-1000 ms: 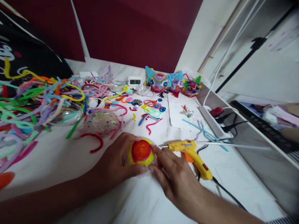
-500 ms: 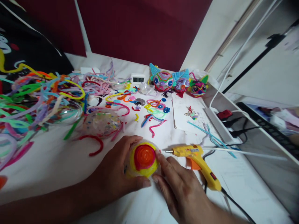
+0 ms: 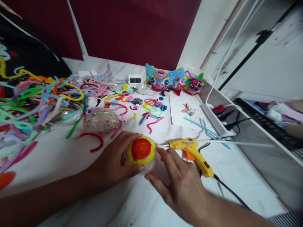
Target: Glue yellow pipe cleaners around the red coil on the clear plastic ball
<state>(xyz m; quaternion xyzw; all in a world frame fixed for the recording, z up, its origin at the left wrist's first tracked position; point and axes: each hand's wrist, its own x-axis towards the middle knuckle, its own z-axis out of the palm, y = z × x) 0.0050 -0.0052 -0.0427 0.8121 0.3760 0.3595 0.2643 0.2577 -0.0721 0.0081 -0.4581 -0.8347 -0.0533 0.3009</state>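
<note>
My left hand (image 3: 112,162) is wrapped around a clear half-dome (image 3: 141,150) covered with a red, orange and yellow pipe-cleaner spiral, held just above the white table (image 3: 59,157). My right hand (image 3: 178,183) sits beside it on the right, fingers together, fingertips pressing the dome's right edge. A yellow hot glue gun (image 3: 191,149) lies on the table right behind my right hand, its nozzle pointing left toward the dome.
A heap of coloured pipe cleaners (image 3: 30,104) fills the left side. Short cut pieces (image 3: 151,113), clear domes (image 3: 100,121), a small digital clock (image 3: 134,79) and three finished animal faces (image 3: 175,82) lie behind. A power strip (image 3: 216,121) runs along the right edge.
The dome has turned slightly in my left hand and shifted a little left. My right hand has slid lower along its right edge. The glue gun stays put.
</note>
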